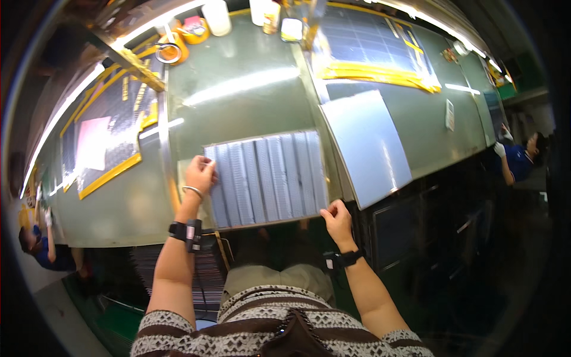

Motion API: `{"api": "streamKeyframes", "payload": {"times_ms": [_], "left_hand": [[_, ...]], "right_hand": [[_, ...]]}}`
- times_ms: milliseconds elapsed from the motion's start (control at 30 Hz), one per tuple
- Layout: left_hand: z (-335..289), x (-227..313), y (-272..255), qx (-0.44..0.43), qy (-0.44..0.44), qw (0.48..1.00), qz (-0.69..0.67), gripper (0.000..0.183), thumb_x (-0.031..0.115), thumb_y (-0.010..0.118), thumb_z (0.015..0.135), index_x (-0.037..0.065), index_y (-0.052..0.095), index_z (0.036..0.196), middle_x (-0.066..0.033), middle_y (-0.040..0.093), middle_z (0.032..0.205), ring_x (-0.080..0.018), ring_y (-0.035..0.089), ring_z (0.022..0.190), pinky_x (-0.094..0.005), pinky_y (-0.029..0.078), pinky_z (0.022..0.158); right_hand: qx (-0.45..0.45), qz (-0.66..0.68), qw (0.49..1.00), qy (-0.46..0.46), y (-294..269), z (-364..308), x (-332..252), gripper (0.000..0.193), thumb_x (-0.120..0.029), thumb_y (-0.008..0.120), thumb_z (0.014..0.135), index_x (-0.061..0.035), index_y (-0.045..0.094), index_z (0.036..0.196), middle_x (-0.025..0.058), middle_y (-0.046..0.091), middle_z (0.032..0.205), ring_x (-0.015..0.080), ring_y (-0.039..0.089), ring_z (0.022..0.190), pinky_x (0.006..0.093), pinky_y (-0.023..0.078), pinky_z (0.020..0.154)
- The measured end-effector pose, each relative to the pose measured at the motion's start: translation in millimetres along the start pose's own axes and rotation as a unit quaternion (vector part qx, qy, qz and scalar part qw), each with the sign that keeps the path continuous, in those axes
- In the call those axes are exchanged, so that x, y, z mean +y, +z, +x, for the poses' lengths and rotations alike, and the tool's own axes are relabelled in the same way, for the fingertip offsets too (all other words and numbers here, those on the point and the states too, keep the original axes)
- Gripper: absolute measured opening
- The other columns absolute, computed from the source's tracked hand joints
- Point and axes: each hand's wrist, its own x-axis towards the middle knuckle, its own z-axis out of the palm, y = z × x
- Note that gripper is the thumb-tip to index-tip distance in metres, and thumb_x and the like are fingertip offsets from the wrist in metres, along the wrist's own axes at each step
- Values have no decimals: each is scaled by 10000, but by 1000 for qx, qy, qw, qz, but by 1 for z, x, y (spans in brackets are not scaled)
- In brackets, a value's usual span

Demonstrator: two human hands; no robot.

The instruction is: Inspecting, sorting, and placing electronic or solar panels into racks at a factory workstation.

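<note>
A rectangular grey panel point(266, 178) with lengthwise ribbed stripes and a thin frame lies at the near edge of the green worktop, in front of me. At its left edge, near the upper corner, my left hand point(201, 174) is closed with thumb and fingers on the rim. My right hand point(338, 222) pinches the panel's near right corner with curled fingers. Right of the panel rests a smooth, pale blue-white sheet point(367, 146), apart from both hands.
The green worktop point(238, 107) carries yellow-taped dark panels at left point(110, 134) and right point(375, 47). Tape rolls point(172, 50) and a white cup point(216, 18) stand at the back. Stacked sheets point(178, 268) sit below the edge. Co-workers are at far left point(47, 250) and far right point(518, 157).
</note>
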Motion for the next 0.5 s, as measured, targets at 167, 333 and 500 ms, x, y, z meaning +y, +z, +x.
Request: {"api": "streamKeyframes", "payload": {"times_ms": [167, 333, 500], "left_hand": [[-3, -9, 18, 192, 141, 950, 203, 369, 170, 675, 712, 54, 498, 1014, -113, 530, 615, -245, 552, 587, -352, 441, 581], [-5, -16, 22, 195, 199, 922, 270, 558, 189, 624, 759, 154, 400, 1270, -133, 545, 770, -311, 556, 665, -388, 456, 613], [4, -23, 26, 166, 135, 906, 364, 479, 237, 531, 822, 184, 401, 1279, -133, 502, 812, -315, 564, 700, -400, 470, 634]], "right_hand": [[2, -3, 1000, 8, -1, -3, 13, 207, -58, 649, 691, -32, 444, 680, 28, 437, 568, 114, 417, 535, 269, 376, 510], [-12, -9, 1000, 13, -3, -5, 4, 207, -52, 646, 694, -32, 441, 681, 23, 441, 569, 116, 431, 533, 265, 373, 511], [-23, -9, 999, 20, -4, -3, 1, 207, -51, 645, 696, -30, 440, 682, 23, 442, 570, 113, 430, 534, 262, 369, 511]]}}
